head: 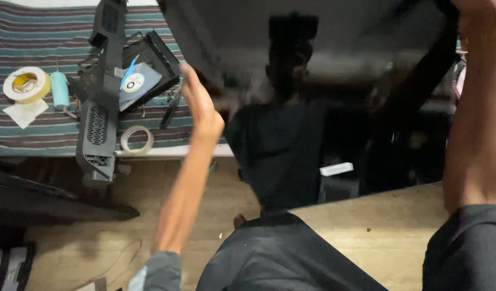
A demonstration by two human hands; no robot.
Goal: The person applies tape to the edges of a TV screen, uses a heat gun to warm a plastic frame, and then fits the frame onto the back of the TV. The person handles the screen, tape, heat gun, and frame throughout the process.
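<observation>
My left hand [200,110] grips the left edge of the big glossy dark panel [312,97], fingers curled around it; right hand [477,16] at the top-right corner, grip mostly out of view. Panel held up over the worktop [21,140], looks broad, stiff, slick, fragile; best held by its edges.

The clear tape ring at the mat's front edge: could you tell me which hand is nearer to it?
Left. The left hand grips the glossy black panel just right of the tape ring; the right hand holds the panel's far side.

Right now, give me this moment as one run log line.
left hand: grips edge of glossy black panel | right hand: holds far side | tape roll on striped cloth
</observation>
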